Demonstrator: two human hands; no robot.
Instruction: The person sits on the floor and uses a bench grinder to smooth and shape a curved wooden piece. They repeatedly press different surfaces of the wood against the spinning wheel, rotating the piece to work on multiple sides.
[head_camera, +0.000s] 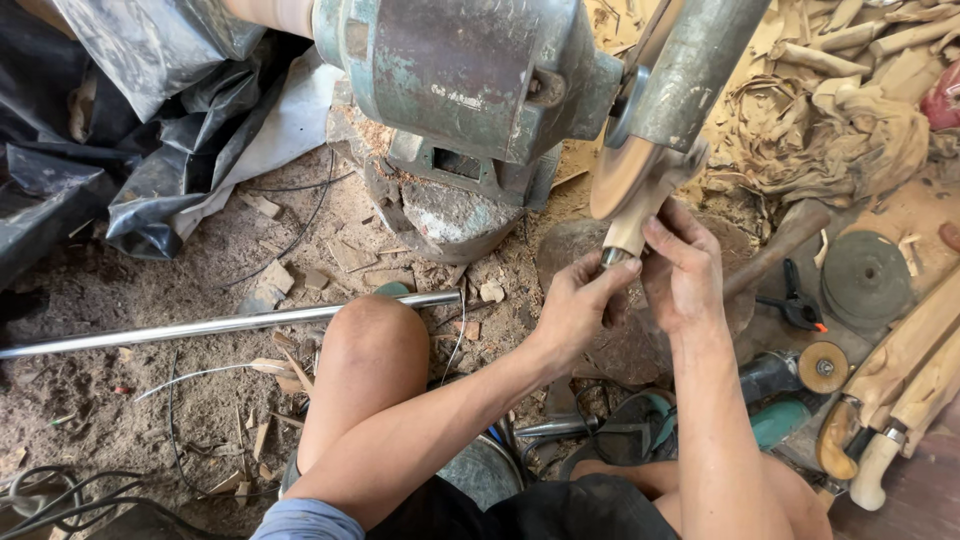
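Both my hands hold one small pale wooden handle (628, 228) with a metal collar at its near end. My left hand (578, 306) grips the collar end from below. My right hand (682, 270) pinches the wood from the right side. The far end of the handle presses against a spinning sanding disc (622, 176) mounted on a worn green bench motor (460, 70). A grey metal guard (690, 70) covers the disc from above.
A long steel rod (200, 328) lies across the sawdust floor at left, by my bare knee (366, 330). Black plastic sheeting (120, 150) is heaped at far left. At right lie an angle grinder (790, 372), a grey disc (864, 278), finished wooden handles (900, 400) and wood scraps (850, 110).
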